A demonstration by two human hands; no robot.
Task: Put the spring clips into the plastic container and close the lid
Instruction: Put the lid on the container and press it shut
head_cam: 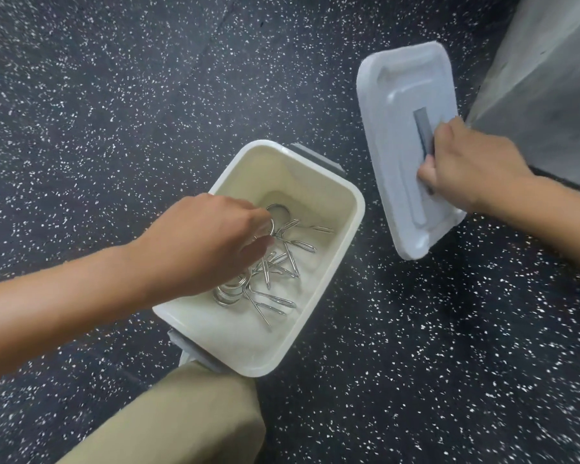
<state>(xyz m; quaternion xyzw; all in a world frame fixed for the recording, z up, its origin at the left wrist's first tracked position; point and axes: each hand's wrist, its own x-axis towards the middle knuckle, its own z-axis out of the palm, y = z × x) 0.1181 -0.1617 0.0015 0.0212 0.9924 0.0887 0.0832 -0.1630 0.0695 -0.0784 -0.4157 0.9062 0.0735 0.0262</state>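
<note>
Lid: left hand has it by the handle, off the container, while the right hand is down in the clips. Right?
Hands are swapped. In the head view the right hand holds the lid by its handle, off the container, while the left hand is down in the spring clips.

Head view, steeply downward, near floor (114, 112)

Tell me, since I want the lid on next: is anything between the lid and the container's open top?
Yes. The left hand reaches down into the container, fingers among the spring clips, so it covers part of the opening. The lid, gripped by the right hand at its handle, sits off to the right over the floor; nothing else visible blocks it.
</note>
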